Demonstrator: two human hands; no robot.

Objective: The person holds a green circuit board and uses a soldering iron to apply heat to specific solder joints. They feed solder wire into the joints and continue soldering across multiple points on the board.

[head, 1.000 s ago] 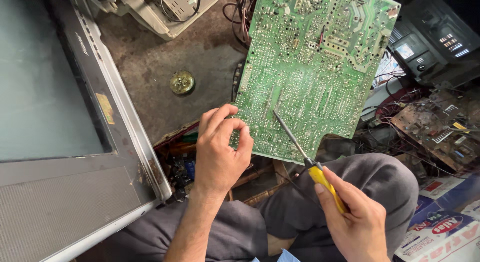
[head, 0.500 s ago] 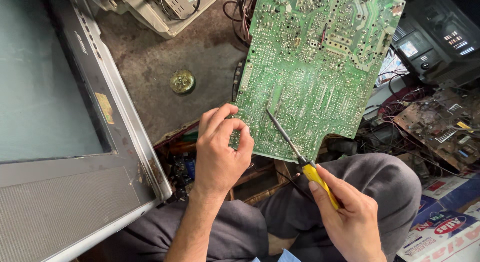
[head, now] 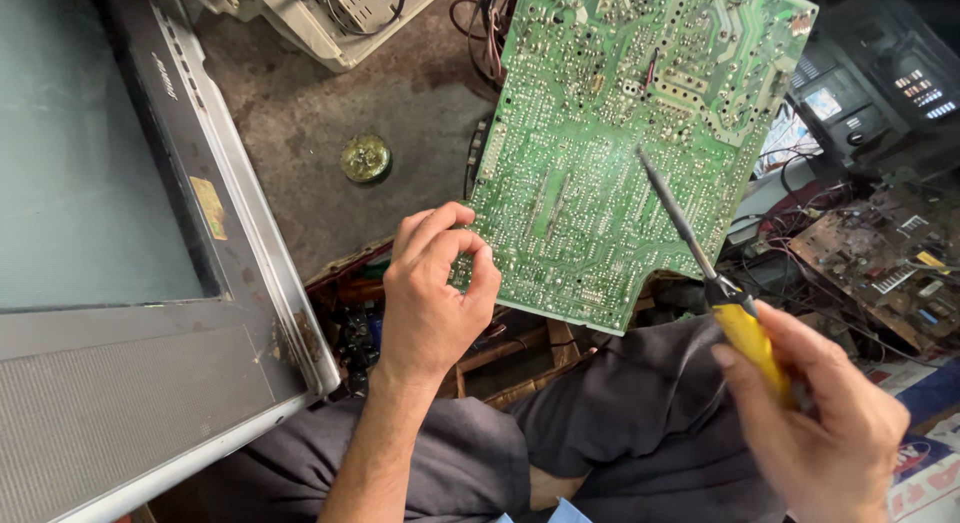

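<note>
While the left hand (head: 432, 298) pinches the lower left edge of a large green printed circuit board (head: 620, 133) between thumb and curled fingers, the board is held up tilted, solder side facing the camera, above the person's lap and a dusty grey floor (head: 330, 93). The right hand (head: 825, 423) is clenched around the yellow handle of a long, dark-shafted soldering tool (head: 700, 253), whose thin tip points up and to the left and lies over the middle of the board's solder side; whether the tip actually touches the board cannot be told. A faint wisp of haze shows near the tip.

The person sits with knees in dark grey trousers (head: 620, 433) just below the board. To the left, a silver-framed old television set (head: 150, 283) lies face up, with its grey-green screen filling that side. On the floor between the television and the board sits a small round brass-coloured tin (head: 366, 158), well apart from both hands. At the right, beyond the board, are a black electronic unit with small lit displays (head: 880, 93) and a brown circuit board crowded with components (head: 880, 263), with a tangle of wires between them. A pale plastic casing (head: 330, 13) lies at the top.
</note>
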